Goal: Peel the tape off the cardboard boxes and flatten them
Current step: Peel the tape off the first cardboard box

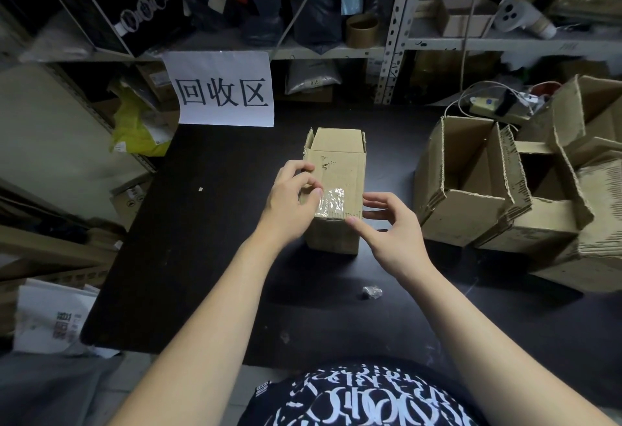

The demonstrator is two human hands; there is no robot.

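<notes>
A left hand [289,190] grips a cardboard box [340,163] on the counter [202,240], thumb at its tape [333,201]; the right hand [393,227] hovers beside it, fingers relaxed.

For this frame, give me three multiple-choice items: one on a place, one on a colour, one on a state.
1. Where is the crumpled tape wad?
A) on top of the small box
B) on the table, nearer the person than the small box
C) on a shelf

2. What colour is the tabletop?
A) white
B) black
C) green

3. The clear tape patch on the small box is:
A) stuck down on its top
B) gone
C) dangling loose

Answers:
1 B, the wad lies on the table in front of the box.
2 B, the surface is black.
3 A, the patch lies flat beside the left hand.
</notes>
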